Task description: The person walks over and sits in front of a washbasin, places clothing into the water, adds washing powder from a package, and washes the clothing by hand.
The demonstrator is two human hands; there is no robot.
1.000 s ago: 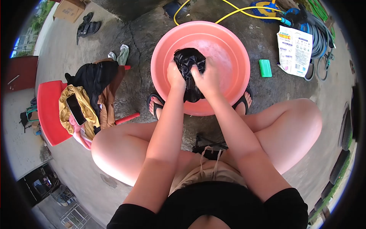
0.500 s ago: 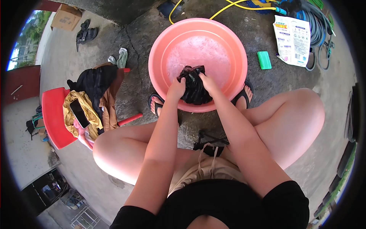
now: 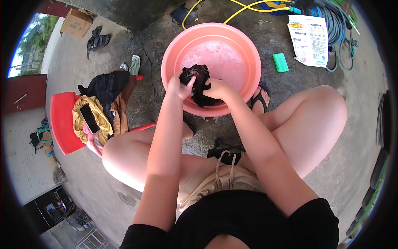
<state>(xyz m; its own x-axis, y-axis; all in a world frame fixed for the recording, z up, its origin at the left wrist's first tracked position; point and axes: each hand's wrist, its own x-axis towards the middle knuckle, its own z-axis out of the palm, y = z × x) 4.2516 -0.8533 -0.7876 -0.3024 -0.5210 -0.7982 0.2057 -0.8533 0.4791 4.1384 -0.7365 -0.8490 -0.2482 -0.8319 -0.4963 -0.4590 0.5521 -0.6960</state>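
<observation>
A wet black garment [image 3: 199, 83] is bunched up over the near side of a pink plastic basin [image 3: 253, 58]. Foamy water [image 3: 217, 58] fills the basin's bottom. My left hand [image 3: 181, 86] grips the garment's left side, with the thumb laid across the cloth. On the right side, my right hand [image 3: 217, 89] has its fingers closed on the same cloth. The lower part of the garment hangs toward the near rim. Which garment it is cannot be made out.
Left of me, a red plastic chair [image 3: 62, 124] carries clothes [image 3: 105, 89] and a phone [image 3: 89, 118]. A green soap bar [image 3: 280, 62] and a white printed bag [image 3: 309, 41] lie right of the basin. Beyond are a yellow hose [image 3: 240, 12] and a coiled grey hose [image 3: 336, 29].
My left hand has shifted left and up, turning so its thumb lies over the cloth. My right hand has moved left. The garment has been regathered between them, and the view has shifted slightly.
</observation>
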